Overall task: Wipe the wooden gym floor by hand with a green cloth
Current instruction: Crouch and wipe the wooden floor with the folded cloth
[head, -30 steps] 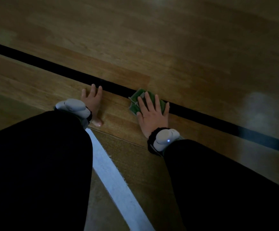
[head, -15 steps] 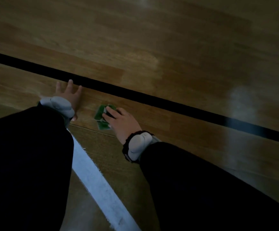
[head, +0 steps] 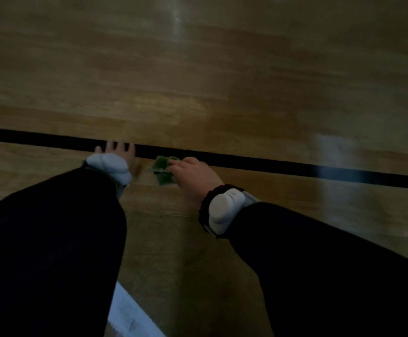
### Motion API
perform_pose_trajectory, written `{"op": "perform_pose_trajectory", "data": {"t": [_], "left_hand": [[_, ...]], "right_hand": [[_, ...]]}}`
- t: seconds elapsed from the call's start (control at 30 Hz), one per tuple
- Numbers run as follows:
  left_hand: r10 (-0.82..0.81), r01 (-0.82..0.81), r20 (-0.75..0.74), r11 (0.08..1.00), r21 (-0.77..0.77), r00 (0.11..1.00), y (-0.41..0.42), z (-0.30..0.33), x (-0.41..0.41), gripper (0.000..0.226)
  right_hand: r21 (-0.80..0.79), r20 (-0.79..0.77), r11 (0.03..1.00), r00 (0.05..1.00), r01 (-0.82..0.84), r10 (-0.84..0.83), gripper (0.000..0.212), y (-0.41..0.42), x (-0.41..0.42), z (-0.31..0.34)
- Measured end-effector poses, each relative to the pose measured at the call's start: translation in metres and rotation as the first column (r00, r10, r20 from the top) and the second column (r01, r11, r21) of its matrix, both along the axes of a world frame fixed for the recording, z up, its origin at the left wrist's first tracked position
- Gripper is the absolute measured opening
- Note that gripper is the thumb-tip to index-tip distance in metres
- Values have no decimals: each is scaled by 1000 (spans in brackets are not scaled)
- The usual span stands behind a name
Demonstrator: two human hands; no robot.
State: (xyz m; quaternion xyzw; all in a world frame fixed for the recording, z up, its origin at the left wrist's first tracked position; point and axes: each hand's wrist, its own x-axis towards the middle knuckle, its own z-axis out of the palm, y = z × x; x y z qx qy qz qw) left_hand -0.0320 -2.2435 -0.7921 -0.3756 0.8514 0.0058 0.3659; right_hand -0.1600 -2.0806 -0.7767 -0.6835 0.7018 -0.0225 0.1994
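One cloth, green, on floor near black line. Two hands: right hand grasping cloth; left hand flat, released, on floor.

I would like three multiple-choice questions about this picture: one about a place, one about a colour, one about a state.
1. Where is the cloth?
A. beside the black line, under the right hand
B. on the white line
C. under the left hand

2. What colour is the cloth?
A. red
B. green
C. yellow

3. How is the left hand?
A. in a fist
B. holding a bottle
C. resting on the floor, holding nothing

Answers:
1 A: the cloth lies under the right hand, just below the black line.
2 B: it looks green.
3 C: the left hand rests on the floor, fingers reaching the line.
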Motion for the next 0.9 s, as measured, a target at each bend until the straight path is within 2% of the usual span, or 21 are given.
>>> {"op": "perform_pose_trajectory", "data": {"t": [0.13,0.23,0.4,0.63,0.77,0.9], "left_hand": [[-12,15,-166,1000,19,986,45,34,-70,78],[-158,157,-107,987,-25,982,85,61,-114,100],[-329,321,-119,944,-79,937,152,92,-176,93],[-476,466,-202,879,-98,856,266,142,-266,97],[-535,542,-278,839,-58,798,344,147,-318,100],[-572,606,-331,795,1,751,418,130,-339,100]], "right_hand": [[-26,-79,997,994,72,-74,37,21,-47,23],[-29,-122,995,988,96,-99,36,45,-82,41],[-34,-217,991,967,127,-131,35,104,-149,76],[-85,-200,953,932,292,-303,29,227,-243,117],[-77,-150,879,866,470,-477,30,320,-287,125],[-71,-108,775,768,628,-632,28,405,-309,107]]}}
